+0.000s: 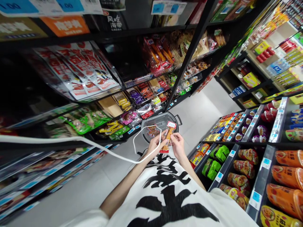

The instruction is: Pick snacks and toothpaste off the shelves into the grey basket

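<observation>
In front of my chest I hold a long snack packet (169, 135), orange with a white label at its top and a red lower end. My left hand (156, 144) is closed on its left edge. The fingers of my right hand (177, 142) pinch its right side. Just beyond my hands is a grey shopping basket (174, 117) with a black handle, partly covered by my hands and the packet. Inside the basket lie several small brown snack packets (152, 131).
A white cable (94, 143) crosses from the left edge to near my left hand. Snack shelves (132, 82) stand on the left. To the right, shelves hold cup noodles (241, 171) and green noodle packs (210, 168). The pale tiled floor (199, 105) runs between them.
</observation>
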Available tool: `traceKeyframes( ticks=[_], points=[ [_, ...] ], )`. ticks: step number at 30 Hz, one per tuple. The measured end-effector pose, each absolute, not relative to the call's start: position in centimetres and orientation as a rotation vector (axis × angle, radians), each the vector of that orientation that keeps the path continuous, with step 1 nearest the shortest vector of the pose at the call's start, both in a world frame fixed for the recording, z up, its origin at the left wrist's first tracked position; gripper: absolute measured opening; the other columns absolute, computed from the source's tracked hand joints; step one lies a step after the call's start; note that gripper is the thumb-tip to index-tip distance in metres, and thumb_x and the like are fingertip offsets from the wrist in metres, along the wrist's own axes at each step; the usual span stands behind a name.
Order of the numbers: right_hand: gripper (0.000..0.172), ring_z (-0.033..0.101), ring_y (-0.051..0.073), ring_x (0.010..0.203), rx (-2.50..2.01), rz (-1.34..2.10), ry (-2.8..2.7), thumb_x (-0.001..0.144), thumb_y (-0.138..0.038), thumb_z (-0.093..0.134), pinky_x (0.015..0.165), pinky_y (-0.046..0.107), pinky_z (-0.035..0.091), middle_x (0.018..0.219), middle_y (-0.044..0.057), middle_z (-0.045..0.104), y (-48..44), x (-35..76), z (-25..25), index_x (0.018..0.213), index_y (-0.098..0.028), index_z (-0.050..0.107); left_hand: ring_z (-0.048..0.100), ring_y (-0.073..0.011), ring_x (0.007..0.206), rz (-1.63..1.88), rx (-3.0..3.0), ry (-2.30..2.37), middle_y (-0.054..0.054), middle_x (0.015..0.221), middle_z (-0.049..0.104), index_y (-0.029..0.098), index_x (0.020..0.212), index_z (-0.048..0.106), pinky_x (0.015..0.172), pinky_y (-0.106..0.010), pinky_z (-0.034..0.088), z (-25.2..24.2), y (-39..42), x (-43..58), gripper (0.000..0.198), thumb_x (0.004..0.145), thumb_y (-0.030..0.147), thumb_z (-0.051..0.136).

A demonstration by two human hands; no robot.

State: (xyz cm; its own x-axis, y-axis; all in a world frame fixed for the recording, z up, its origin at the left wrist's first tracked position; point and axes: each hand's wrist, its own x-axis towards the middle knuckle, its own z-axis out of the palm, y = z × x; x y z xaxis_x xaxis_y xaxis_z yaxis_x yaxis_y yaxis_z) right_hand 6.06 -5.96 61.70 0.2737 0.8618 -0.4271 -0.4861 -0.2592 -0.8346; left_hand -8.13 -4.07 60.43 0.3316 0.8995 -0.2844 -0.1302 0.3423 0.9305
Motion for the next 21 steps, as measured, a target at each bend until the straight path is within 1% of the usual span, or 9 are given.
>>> traceKeyframes(
  ticks=[4, 7, 11, 13, 15, 17, 18, 19, 21],
  points=[
    [0.032, 0.046, 0.008, 0.050, -1.267, 1.335, -0.382, 0.068, -0.038, 0.086, 0.048, 0.022, 0.037, 0.068, -0.005, 0.059, -6.0, 6.0, 61.8, 0.080, -0.020, 0.063, 0.065, -0.0191, 0.094, 0.850, 0.968, 0.982, -0.003, 0.093, 0.064, 0.018, 0.138, 0.059, 0.096, -0.033, 0.051, 60.3, -4.1, -8.1, 0.062, 0.082, 0.038, 0.073],
    [0.032, 0.046, 0.008, 0.050, -1.265, 1.284, -0.376, 0.068, -0.038, 0.086, 0.047, 0.022, 0.036, 0.067, -0.005, 0.059, -6.0, 6.0, 61.6, 0.080, -0.019, 0.063, 0.063, -0.0174, 0.091, 0.856, 0.967, 0.960, -0.001, 0.091, 0.061, 0.019, 0.141, 0.057, 0.095, -0.032, 0.050, 60.3, -4.0, -8.1, 0.063, 0.083, 0.036, 0.073],
    [0.034, 0.045, 0.008, 0.050, -1.319, 1.149, -0.377, 0.068, -0.040, 0.086, 0.047, 0.022, 0.036, 0.065, -0.005, 0.057, -5.9, 6.2, 61.1, 0.080, -0.019, 0.064, 0.062, -0.0172, 0.090, 0.825, 1.028, 0.915, -0.003, 0.093, 0.062, 0.018, 0.143, 0.054, 0.092, -0.032, 0.052, 59.9, -3.9, -8.0, 0.063, 0.084, 0.034, 0.071],
    [0.035, 0.047, 0.010, 0.053, -1.377, 1.065, -0.380, 0.068, -0.042, 0.085, 0.048, 0.023, 0.037, 0.067, -0.004, 0.059, -5.7, 6.5, 60.9, 0.081, -0.018, 0.063, 0.063, -0.0188, 0.094, 0.825, 1.127, 0.940, -0.007, 0.103, 0.063, 0.019, 0.140, 0.056, 0.089, -0.032, 0.054, 59.6, -3.9, -8.0, 0.060, 0.084, 0.033, 0.071],
    [0.035, 0.048, 0.010, 0.053, -1.437, 0.968, -0.394, 0.069, -0.043, 0.084, 0.050, 0.024, 0.039, 0.068, -0.003, 0.061, -5.6, 6.8, 60.7, 0.080, -0.018, 0.062, 0.062, -0.0230, 0.107, 0.846, 1.276, 0.987, -0.011, 0.119, 0.060, 0.022, 0.135, 0.062, 0.090, -0.035, 0.055, 59.5, -3.9, -7.9, 0.053, 0.083, 0.031, 0.071],
    [0.034, 0.049, 0.011, 0.053, -1.463, 0.897, -0.424, 0.071, -0.043, 0.083, 0.052, 0.025, 0.041, 0.068, -0.002, 0.062, -5.5, 7.2, 60.7, 0.080, -0.018, 0.062, 0.056, -0.0272, 0.122, 0.851, 1.415, 1.000, -0.012, 0.130, 0.057, 0.024, 0.127, 0.068, 0.100, -0.040, 0.051, 59.7, -4.1, -7.7, 0.044, 0.083, 0.029, 0.071],
    [0.033, 0.049, 0.011, 0.054, -1.464, 0.878, -0.449, 0.071, -0.042, 0.083, 0.053, 0.025, 0.042, 0.068, -0.002, 0.062, -5.6, 7.3, 60.7, 0.079, -0.018, 0.062, 0.054, -0.0281, 0.126, 0.839, 1.455, 0.985, -0.011, 0.133, 0.057, 0.025, 0.124, 0.069, 0.105, -0.043, 0.048, 60.0, -4.2, -7.6, 0.042, 0.082, 0.027, 0.072],
    [0.031, 0.050, 0.011, 0.055, -1.459, 0.878, -0.481, 0.072, -0.041, 0.083, 0.055, 0.025, 0.043, 0.068, -0.002, 0.061, -5.7, 7.4, 60.8, 0.079, -0.018, 0.062, 0.055, -0.0280, 0.126, 0.822, 1.465, 0.964, -0.011, 0.133, 0.058, 0.025, 0.124, 0.068, 0.107, -0.044, 0.047, 60.2, -4.3, -7.4, 0.043, 0.081, 0.026, 0.073],
    [0.029, 0.052, 0.012, 0.059, -1.450, 0.916, -0.566, 0.073, -0.039, 0.083, 0.057, 0.025, 0.045, 0.070, -0.001, 0.061, -5.9, 7.4, 60.9, 0.077, -0.018, 0.063, 0.061, -0.0258, 0.118, 0.799, 1.392, 0.930, -0.011, 0.131, 0.061, 0.023, 0.127, 0.064, 0.106, -0.044, 0.048, 60.6, -4.5, -7.0, 0.050, 0.079, 0.023, 0.075]
  ],
)
